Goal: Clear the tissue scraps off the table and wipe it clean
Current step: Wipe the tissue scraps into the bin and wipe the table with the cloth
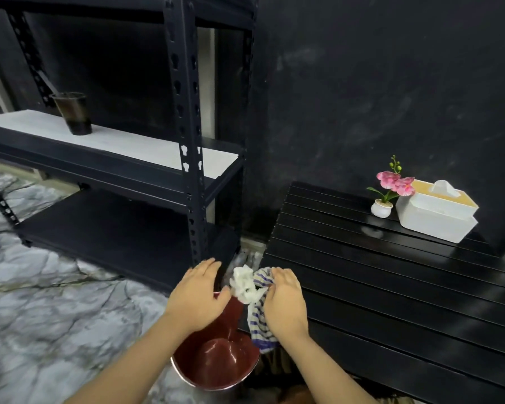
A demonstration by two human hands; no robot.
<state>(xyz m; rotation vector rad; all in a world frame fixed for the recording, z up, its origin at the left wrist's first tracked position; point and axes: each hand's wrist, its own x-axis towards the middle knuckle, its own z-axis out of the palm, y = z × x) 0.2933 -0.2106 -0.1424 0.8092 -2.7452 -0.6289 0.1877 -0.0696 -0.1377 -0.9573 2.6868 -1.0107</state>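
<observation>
Two bare hands are held side by side over a dark red bin (pixel 216 365), which stands on the marbled floor (pixel 41 287) beside the left edge of the black slatted tabletop (pixel 391 287). A crumpled wad of white tissue scraps (pixel 244 284) is seen between the hands, above the bin's far rim. The left hand (pixel 196 298) is laid against the wad from the left, fingers fairly straight and thumb pointing toward the tissue; no grasp by this hand can be made out. A blue-and-white striped cloth (pixel 260 316) is gathered under the right hand (pixel 286 304), whose fingers are curled down over the cloth's upper part next to the tissue, while the rest of the cloth hangs down toward the bin's right rim. Whether the tissue itself is also pinched by the right hand cannot be told.

At the far right corner of the tabletop a white tissue box (pixel 436 215) with a tan lid is placed, a sheet sticking up from its slot, and just to its left a small white pot with pink flowers (pixel 387 196) is set. On the pale board of the black metal shelf (pixel 114 158) at the left, a dark, see-through cup (pixel 72 113) stands upright. No brand, label or writing can be read on anything in view.
</observation>
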